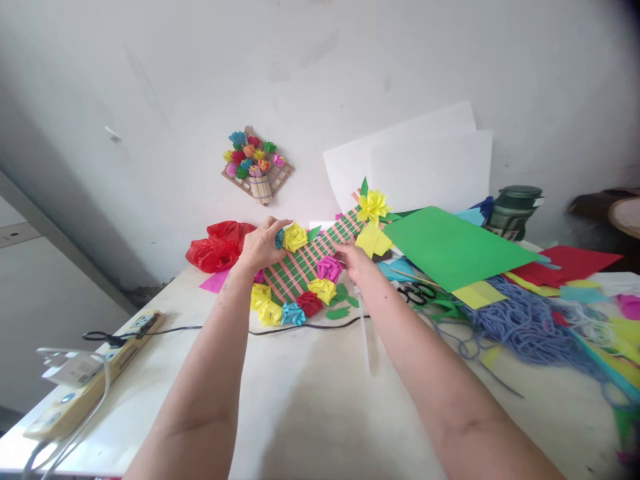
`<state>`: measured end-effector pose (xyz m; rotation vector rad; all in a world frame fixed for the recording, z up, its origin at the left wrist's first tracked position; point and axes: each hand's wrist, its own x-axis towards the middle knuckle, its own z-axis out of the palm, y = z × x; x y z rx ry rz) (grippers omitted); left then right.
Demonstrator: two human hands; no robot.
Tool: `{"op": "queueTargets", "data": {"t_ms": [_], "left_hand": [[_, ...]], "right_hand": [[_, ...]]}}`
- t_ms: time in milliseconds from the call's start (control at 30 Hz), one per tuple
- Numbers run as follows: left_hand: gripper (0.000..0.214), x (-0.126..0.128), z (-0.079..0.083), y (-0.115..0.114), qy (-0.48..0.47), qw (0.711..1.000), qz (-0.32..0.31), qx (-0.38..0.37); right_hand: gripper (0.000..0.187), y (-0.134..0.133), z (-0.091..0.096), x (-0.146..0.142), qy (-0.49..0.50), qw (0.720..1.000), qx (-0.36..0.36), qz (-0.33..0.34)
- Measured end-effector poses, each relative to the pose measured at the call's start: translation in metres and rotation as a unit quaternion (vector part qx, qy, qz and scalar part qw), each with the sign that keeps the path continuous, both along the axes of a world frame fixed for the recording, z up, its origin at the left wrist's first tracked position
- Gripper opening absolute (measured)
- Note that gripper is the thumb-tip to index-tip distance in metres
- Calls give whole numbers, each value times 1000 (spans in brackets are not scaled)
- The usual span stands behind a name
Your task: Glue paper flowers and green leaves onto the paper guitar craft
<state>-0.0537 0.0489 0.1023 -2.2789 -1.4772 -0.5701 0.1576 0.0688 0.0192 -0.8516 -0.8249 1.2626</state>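
Head view: at the table's (310,393) far side, the left hand (263,245) grips the green-and-pink woven paper panel (301,267) beside a yellow paper rose (295,237); the right hand (353,261) grips its right edge.

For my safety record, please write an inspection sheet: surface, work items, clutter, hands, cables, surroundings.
Surface: pale table, shadowed at front.
Work items: woven panel, green and pink, tilted, edged with paper flowers.
Clutter: green sheet, blue yarn, scissors at right; red plastic bag at left.
Hands: left hand at panel's upper left; right hand at its right side; grips unclear.
Cables: black cable crosses the table from power strip.
Surroundings: wall with flower decoration.
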Motion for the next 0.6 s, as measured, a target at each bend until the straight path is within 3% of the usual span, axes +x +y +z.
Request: {"op": "queueTargets", "data": {"t_ms": [100,267,500,600], "left_hand": [[75,-2,1,1,10,1000,-15,-8],[78,-5,9,2,52,997,-51,-20],[46,18,26,12,-9,998,-45,-32],[45,35,33,22,-18,995,-63,-81]], "right_hand": [[22,1,-2,1,80,995,-13,50],[24,-1,-4,6,77,996,-18,46],[23,-1,-3,6,59,997,-7,41],[23,-1,-2,6,64,997,2,45]]}}
